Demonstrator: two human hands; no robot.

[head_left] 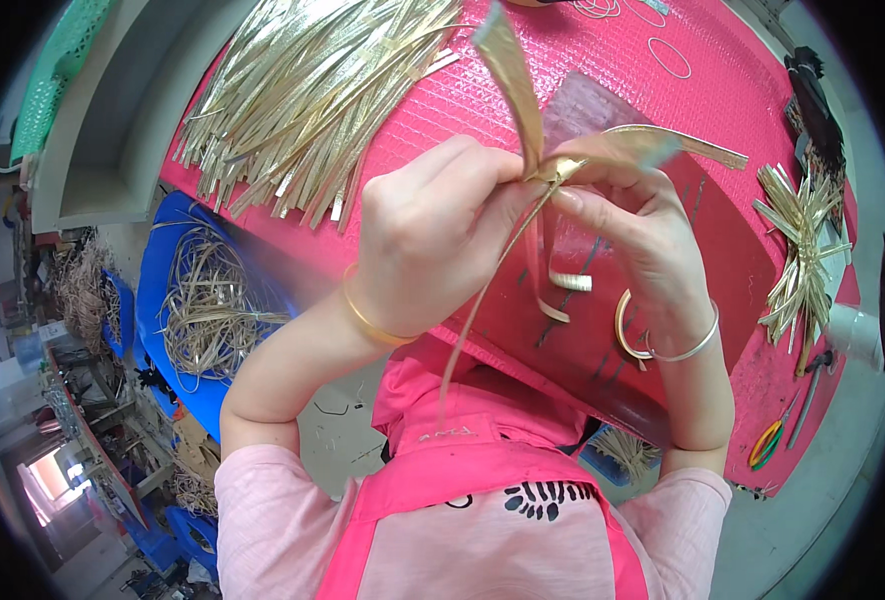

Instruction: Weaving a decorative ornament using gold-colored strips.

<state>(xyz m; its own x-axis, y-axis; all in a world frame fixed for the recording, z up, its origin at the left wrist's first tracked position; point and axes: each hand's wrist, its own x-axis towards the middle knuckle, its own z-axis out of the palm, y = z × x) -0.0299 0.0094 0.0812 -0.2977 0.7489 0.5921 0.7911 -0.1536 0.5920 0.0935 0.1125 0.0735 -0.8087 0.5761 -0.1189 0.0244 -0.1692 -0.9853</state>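
Held gold strips (pixel 511 85) together at a crossing, above a red board (pixel 722 270).
In the head view, looked shiny, flat and creased, with ends splayed upward and rightward and a thin cord (pixel 479 297) trailing toward the apron (pixel 482 455). Pinched the crossing with the left hand (pixel 437 225), fingers curled, and gripped just beside it with the right hand (pixel 652 230), thumb against fingers, both forearms raised inward.

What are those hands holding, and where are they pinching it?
Gold strips: the left hand and right hand pinch them close together where the strips meet, with loose ends sticking out.
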